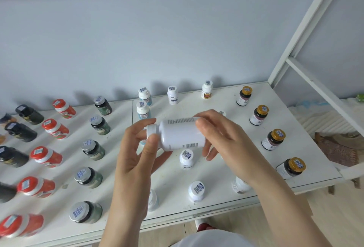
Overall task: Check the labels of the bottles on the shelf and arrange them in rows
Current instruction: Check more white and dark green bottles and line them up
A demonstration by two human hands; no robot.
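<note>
A white bottle point(180, 134) lies on its side in the air above the white shelf point(226, 170), cap to the left, printed text and a barcode facing me. My left hand point(137, 148) pinches its cap end. My right hand point(218, 136) wraps its base end. Below stand rows of bottles: red ones point(55, 128), green-grey ones with silver caps point(92, 150), white ones point(186, 158) and gold-capped ones point(273, 139). My forearms hide a few white bottles near the front.
Black bottles point(19, 131) line the far left edge. A pale blue wall backs the shelf. A white slanted frame point(307, 69) rises on the right. The shelf's front edge runs near my body, with wooden floor below.
</note>
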